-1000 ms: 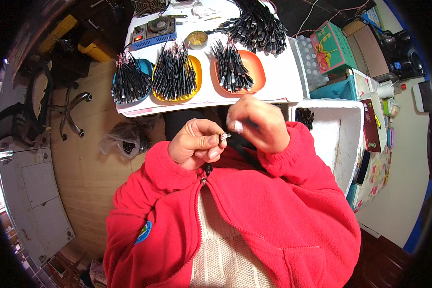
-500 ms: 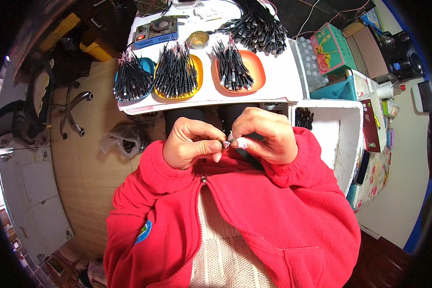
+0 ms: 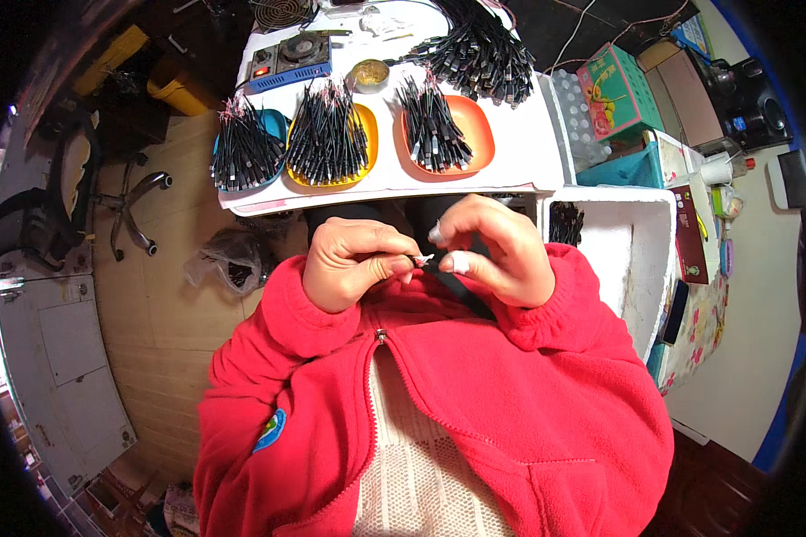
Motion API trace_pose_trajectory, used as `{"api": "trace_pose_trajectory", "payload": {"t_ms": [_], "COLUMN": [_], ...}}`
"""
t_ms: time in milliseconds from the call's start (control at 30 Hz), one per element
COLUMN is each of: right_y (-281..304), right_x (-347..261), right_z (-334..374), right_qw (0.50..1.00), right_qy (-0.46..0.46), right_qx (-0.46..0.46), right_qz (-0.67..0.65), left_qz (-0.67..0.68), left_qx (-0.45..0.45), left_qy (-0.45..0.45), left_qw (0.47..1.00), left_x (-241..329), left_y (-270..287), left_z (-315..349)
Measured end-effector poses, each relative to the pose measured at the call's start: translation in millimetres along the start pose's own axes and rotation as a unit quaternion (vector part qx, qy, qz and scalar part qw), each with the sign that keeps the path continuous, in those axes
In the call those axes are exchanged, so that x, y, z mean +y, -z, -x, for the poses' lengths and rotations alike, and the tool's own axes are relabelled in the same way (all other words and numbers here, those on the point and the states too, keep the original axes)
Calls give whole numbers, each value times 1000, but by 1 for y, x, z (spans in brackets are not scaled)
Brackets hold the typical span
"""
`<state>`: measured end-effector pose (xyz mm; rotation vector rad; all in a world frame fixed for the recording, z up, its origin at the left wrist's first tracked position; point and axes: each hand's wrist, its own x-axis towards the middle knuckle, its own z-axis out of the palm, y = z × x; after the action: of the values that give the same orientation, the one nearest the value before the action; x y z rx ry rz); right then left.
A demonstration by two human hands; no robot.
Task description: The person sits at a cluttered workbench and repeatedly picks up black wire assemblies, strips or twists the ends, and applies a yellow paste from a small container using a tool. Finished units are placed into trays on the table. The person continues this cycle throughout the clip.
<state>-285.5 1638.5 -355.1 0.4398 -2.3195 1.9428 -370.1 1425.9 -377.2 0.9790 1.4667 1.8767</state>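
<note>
Over my lap, my left hand (image 3: 354, 264) pinches a small black cable (image 3: 423, 260) between thumb and forefinger. Its pale wire ends stick out to the right; the rest of it is hidden by the hand. My right hand (image 3: 503, 255) is just beside those ends, thumb and forefinger apart with nothing visible between them. White wrapping covers the tips of that thumb and finger. Beyond my hands, bunches of short black cables lie in a blue tray (image 3: 276, 123), a yellow tray (image 3: 370, 134) and an orange tray (image 3: 480, 134) along the table's near edge.
On the white table (image 3: 528, 152) stand a blue-sided device (image 3: 288, 64) with a red switch, a small metal bowl (image 3: 368, 76) and a large heap of black cables (image 3: 484, 54). At right are a white foam box (image 3: 645, 210) and a green carton (image 3: 622, 94). A plastic bag (image 3: 233, 259) lies at left.
My right thumb and forefinger have parted and drawn back from the cable's end, uncovering the pale wires. My left hand keeps its pinch almost in place.
</note>
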Motion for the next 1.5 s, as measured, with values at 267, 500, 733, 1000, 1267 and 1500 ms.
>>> {"api": "trace_pose_trajectory", "payload": {"t_ms": [267,500,733,1000,1267,1500], "right_y": [-5,-2,-4,-9,-5,9], "right_x": [0,-2,-4,-5,-7,6], "right_z": [2,9,-3,6,6,-6], "right_qw": [984,910,970,995,993,991], "right_qy": [95,-246,208,97,-66,61], "right_qx": [-13,-90,13,-10,-9,-8], "right_qz": [147,-320,127,19,-94,120], "left_qz": [-51,4,344,0,-233,-206], "left_qx": [-10,-11,-19,-77,-61,-33], "left_qy": [-43,-42,95,-60,-153,-108], "left_qw": [998,999,934,995,958,972], "left_x": [-9,-14,-30,-6,17,20], "left_y": [-5,-4,-15,-3,5,8], "left_z": [-1,6,9,-2,-5,-6]}}
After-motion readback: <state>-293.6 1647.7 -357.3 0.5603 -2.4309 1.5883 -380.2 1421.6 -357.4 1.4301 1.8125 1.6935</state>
